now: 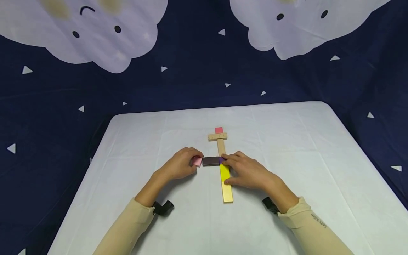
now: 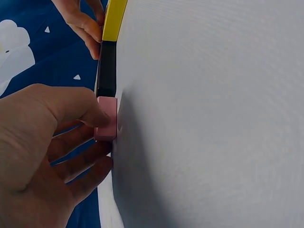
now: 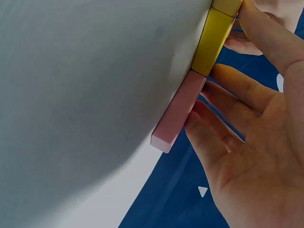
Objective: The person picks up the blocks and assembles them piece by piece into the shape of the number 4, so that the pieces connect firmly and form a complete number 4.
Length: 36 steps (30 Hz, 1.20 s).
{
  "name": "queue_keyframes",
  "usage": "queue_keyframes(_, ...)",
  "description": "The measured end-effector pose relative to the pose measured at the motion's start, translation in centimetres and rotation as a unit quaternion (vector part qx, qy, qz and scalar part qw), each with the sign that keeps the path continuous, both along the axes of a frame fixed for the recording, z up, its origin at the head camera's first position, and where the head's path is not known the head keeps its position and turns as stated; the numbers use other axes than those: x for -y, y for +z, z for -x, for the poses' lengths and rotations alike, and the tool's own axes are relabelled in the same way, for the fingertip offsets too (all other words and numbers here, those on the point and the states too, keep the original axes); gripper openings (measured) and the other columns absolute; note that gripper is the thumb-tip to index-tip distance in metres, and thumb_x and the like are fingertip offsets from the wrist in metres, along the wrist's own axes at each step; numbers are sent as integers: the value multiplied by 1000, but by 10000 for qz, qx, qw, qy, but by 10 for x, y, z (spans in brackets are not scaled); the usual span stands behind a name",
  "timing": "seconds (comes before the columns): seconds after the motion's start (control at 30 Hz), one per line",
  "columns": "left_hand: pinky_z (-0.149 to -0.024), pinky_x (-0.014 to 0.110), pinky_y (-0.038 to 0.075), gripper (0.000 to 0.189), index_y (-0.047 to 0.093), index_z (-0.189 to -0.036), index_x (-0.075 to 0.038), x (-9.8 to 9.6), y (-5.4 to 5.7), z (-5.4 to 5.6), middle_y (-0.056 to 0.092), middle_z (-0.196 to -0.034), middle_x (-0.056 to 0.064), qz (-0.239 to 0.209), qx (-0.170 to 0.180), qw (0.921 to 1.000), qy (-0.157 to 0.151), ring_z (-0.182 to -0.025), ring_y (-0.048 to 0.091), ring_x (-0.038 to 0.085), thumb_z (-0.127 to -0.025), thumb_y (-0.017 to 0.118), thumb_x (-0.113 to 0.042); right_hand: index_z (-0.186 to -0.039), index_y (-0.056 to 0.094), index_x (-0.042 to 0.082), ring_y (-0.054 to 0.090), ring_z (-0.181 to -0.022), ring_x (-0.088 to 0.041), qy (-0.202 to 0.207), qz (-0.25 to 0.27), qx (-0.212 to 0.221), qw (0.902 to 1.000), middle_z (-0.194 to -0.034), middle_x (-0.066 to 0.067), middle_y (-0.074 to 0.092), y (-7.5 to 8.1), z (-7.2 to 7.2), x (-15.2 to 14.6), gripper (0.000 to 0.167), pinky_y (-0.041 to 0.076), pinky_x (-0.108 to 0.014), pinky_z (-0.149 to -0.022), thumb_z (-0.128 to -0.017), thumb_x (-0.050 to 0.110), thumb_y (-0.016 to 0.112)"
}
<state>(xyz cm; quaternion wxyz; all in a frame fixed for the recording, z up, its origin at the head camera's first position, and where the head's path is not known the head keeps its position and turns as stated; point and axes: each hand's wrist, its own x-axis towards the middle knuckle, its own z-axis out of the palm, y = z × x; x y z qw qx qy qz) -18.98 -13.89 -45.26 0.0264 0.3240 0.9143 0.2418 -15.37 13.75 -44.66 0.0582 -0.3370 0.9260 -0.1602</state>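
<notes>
Between the thumb and fingers of my left hand (image 1: 181, 163) is a small pink block (image 2: 107, 118), pinched at the left end of a black block (image 1: 210, 161). My right hand (image 1: 250, 171) lies over the middle of the row of blocks, fingers extended. Its index fingertip is on a purple block (image 1: 221, 160), and the thumb tip is at the seam between a yellow block (image 1: 225, 172) and a pale yellow block (image 1: 227, 193). In the right wrist view a longer pink block (image 3: 178, 111) lies along the fingers; my right hand hides it from the head view.
Past the purple block, a plain wooden block (image 1: 221, 147) leads to a wooden crosspiece (image 1: 217, 136) and a red-pink block (image 1: 219, 130). All lie on a white-covered table (image 1: 153, 131). A dark blue cloth (image 1: 191, 88) with clouds hangs behind it.
</notes>
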Motion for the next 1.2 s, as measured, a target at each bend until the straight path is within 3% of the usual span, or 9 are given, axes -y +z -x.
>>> queue_keyframes(0.43, -85, 30, 45, 33, 69, -107, -8, -3, -3, 2, 66, -103, -1, 6, -20, 10000, -16, -92, 54, 15, -74, 68, -2, -133, 59, 12, 40, -124, -17, -59, 9, 50, 10000, -148, 0, 40, 0, -1, -2, 69, 44, -40, -95, -78, 51, 74)
queue_keyframes(0.7, -89, 31, 44, 40, 69, -109, -11, -4, -5, 4, 65, -109, -2, -80, -42, 9999, 74, -99, 54, 14, -70, 68, -8, -134, 57, 11, 39, -125, -17, -18, 29, 71, 10000, -149, 1, 39, 0, 0, -1, 70, 45, -42, -94, -79, 52, 73)
queue_keyframes(0.83, -86, 31, 44, 30, 69, -106, -12, -8, -3, 5, 63, -108, -3, -142, 56, 9997, 165, -95, 53, 14, -76, 64, -8, -134, 58, 11, 39, -125, -17, -21, 39, 117, 9999, -149, 1, 39, 0, 0, -1, 70, 45, -41, -94, -79, 52, 73)
queue_keyframes(1.03, -85, 35, 45, 26, 69, -104, -9, -16, 6, 13, 64, -108, 1, -386, 189, 9962, 764, -95, 56, 18, -81, 59, -2, -134, 58, 11, 40, -124, -16, -20, 20, 110, 9999, -149, 1, 39, 0, -1, 0, 70, 44, -40, -95, -79, 51, 74)
queue_keyframes(1.2, -84, 39, 46, 23, 69, -106, -10, -24, 14, 27, 65, -107, 5, -569, 104, 9913, 1186, -98, 59, 22, -85, 58, -9, -133, 59, 12, 40, -124, -16, -45, -27, 95, 9999, -149, 1, 39, 1, -2, 0, 69, 44, -40, -95, -79, 51, 74)
